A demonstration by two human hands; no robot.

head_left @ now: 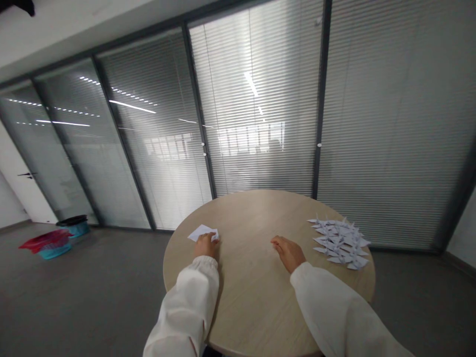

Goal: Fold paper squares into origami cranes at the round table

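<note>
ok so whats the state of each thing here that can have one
left hand, empty-looking, resting on the paper sheet
white paper sheet, lying flat, partly under the left hand
right hand, empty, resting on the round table
paper cranes, folded, in a loose pile
window blinds, lowered, slats nearly closed
door, appears shut
teal basket, red cloth draped over it

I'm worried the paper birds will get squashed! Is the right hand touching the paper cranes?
Apart. The head view shows the right hand with a stretch of round wooden tabletop between it and the paper cranes.
</note>
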